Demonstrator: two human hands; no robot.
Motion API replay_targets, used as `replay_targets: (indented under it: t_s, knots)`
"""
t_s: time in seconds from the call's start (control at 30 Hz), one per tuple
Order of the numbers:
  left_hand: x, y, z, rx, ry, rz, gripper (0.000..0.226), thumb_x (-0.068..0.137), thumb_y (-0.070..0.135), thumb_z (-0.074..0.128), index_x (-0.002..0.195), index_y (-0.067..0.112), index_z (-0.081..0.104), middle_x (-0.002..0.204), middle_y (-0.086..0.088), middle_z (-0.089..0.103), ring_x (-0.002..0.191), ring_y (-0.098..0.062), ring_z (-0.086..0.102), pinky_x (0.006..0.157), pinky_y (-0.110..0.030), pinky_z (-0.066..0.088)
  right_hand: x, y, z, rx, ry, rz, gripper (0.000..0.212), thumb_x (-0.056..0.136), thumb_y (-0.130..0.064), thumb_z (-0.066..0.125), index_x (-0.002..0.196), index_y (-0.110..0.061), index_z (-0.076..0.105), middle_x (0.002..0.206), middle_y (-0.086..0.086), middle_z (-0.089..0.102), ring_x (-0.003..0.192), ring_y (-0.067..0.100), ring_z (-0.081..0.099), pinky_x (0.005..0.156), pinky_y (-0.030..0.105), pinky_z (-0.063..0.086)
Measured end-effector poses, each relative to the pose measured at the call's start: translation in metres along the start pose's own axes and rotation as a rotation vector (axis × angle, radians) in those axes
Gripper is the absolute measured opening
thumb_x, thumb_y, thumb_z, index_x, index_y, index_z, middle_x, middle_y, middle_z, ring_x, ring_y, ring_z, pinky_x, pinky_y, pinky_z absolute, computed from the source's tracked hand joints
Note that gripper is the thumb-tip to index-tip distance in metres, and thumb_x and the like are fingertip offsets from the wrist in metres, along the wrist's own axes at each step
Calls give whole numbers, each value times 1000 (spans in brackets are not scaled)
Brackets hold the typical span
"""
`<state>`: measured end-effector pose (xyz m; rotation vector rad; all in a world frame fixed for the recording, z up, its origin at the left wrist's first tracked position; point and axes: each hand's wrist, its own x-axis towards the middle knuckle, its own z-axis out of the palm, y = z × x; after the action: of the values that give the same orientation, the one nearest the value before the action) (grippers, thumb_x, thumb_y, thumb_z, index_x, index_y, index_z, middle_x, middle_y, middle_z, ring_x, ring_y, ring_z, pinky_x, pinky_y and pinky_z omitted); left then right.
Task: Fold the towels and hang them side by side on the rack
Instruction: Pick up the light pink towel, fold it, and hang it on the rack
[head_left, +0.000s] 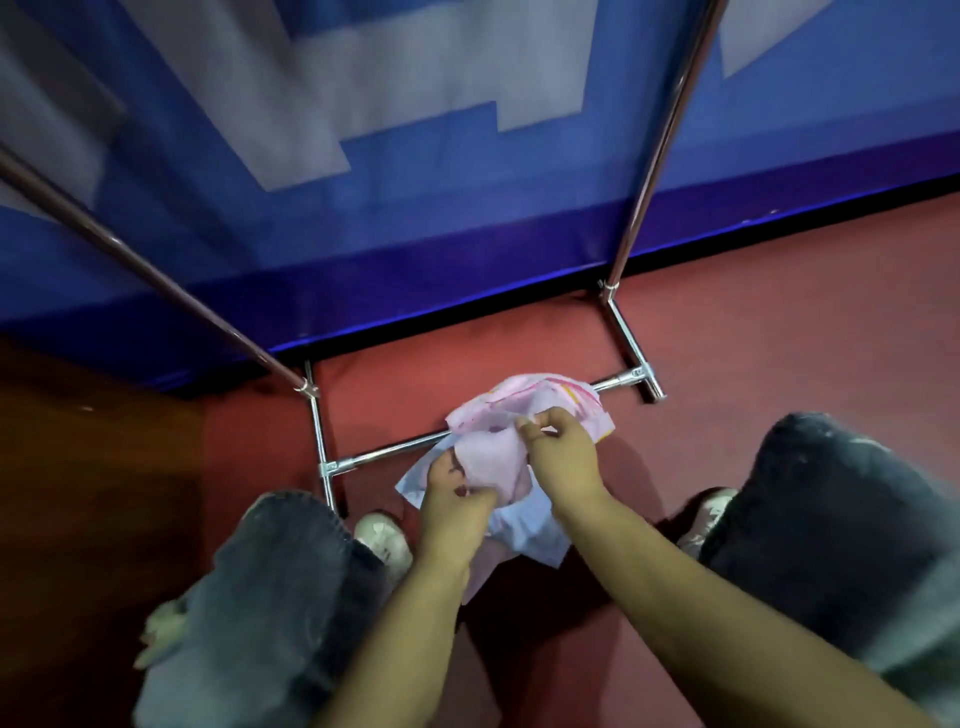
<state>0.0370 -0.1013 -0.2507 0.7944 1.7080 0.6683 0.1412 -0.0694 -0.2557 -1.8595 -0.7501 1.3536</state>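
Note:
A crumpled pink towel (493, 457) with white and yellow patches is bunched between both hands, low over the red floor. My left hand (452, 499) grips its lower left part, fingers closed in the cloth. My right hand (558, 447) pinches its upper edge. A pale blue-white piece of cloth (524, 530) hangs beneath the hands; whether it is a second towel I cannot tell. The chrome rack (384, 453) stands right in front, its bottom crossbar passing behind the towel. Two uprights rise left (156, 280) and right (654, 156). The top rail is out of view.
A blue and white banner wall (415, 156) stands just behind the rack. My knees in dark jeans (270, 587) and pale shoes (382, 538) flank the hands. Red floor (753, 338) stretches to the right; a brown strip lies at the left.

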Motion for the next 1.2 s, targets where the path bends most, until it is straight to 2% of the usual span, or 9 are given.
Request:
replay_targets:
  t_s: [0.1,0.23,0.3,0.47,0.63,0.8,0.9,1.07,1.2]
  knots:
    - [-39,22,-15,-60,-27,97,33,77,-2,65,104,14,57,105,-6,66,100,-17,62,89,-30,48,-35,-37,-16,126,-11,-62,18,88,-16,60,72,-12,52,64,2,53,60,13,48,59,25,40]
    - [-97,56,-30,-198,-117,227,21,82,-11,59,85,9,56,76,-1,66,63,3,64,59,-9,48,-86,-88,-35,270,-59,-173,29,89,-15,61,64,-15,46,56,1,47,48,8,42,50,19,39]
    - [-119,69,-36,-224,-130,311,20,83,-12,58,84,8,56,72,-3,66,60,0,63,56,-11,48,-109,-109,-44,358,-138,-222,25,89,-16,60,68,-12,47,61,8,47,56,16,43,56,25,38]
    - [-166,98,-59,-376,-38,511,27,88,-3,57,106,17,56,100,-8,72,92,-19,68,72,-27,54,-157,-149,-66,436,-273,-307,22,90,-19,59,71,-13,49,69,11,49,66,21,45,60,31,39]
    - [-214,132,-86,-687,-133,646,48,90,-3,51,123,32,48,88,-3,74,85,-15,70,68,-27,56,-183,-171,-81,485,-315,-341,16,93,-16,55,81,-7,56,82,17,60,76,24,59,63,25,53]
    - [-245,169,-98,-656,-188,767,26,89,-3,49,97,15,66,72,-1,68,69,-12,66,64,-24,55,-198,-177,-78,465,-320,-369,21,93,-14,54,73,-10,49,68,14,45,57,18,46,54,23,44]
    - [-256,186,-98,-627,-197,790,23,89,-4,49,90,10,68,77,-6,69,74,-14,68,69,-26,57,-211,-182,-80,461,-344,-414,16,90,-9,57,77,-14,49,54,4,52,47,12,46,50,21,40]
    - [-267,210,-103,-669,-238,798,36,87,-16,40,96,7,67,83,-9,73,81,-19,70,73,-27,59,-232,-189,-90,382,-637,-590,22,77,-15,59,98,-20,57,90,4,65,87,19,60,75,30,47]
    - [-268,220,-109,-666,-233,835,47,83,-22,36,102,9,65,90,-8,73,90,-21,61,78,-27,49,-234,-187,-91,153,-621,-763,56,66,-36,75,117,-23,54,114,-2,67,108,14,63,93,35,51]
